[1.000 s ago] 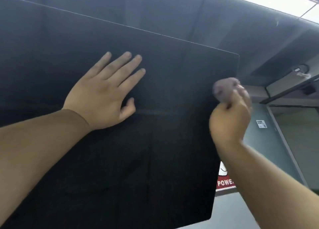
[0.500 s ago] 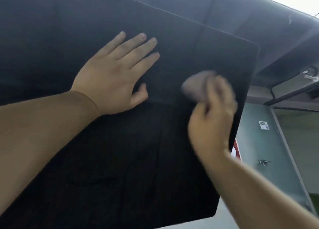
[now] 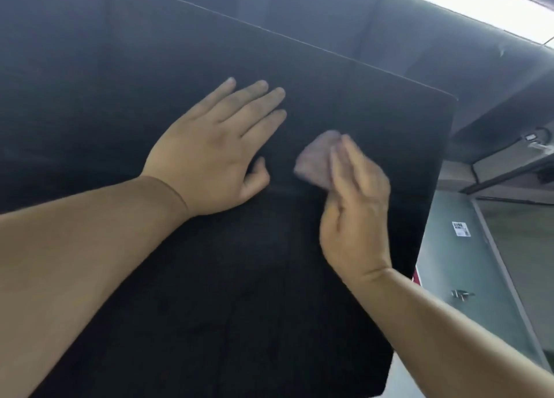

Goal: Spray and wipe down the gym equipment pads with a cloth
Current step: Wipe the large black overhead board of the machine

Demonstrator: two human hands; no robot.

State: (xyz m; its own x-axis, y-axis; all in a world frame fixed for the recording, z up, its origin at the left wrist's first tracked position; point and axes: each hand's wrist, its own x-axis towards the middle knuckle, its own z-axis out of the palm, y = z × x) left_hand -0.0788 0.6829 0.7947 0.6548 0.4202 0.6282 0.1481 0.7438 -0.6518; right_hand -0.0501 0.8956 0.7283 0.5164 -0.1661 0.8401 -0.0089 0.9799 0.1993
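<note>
Wiping is judged midway. A pinkish cloth (image 3: 313, 161) is gripped by the right hand (image 3: 356, 215) on the black pad (image 3: 374, 104), braced by the flat-fingered left hand (image 3: 209, 158).

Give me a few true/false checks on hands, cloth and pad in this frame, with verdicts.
1. The left hand lies flat on the black pad, fingers straight. True.
2. The right hand holds a spray bottle. False: it holds a pinkish cloth against the pad.
3. The cloth sits to the right of the left hand, not touching it. True.
4. Both hands grip the cloth. False: only the right hand does.
5. A small white label shows on the grey panel right of the pad. True.
</note>
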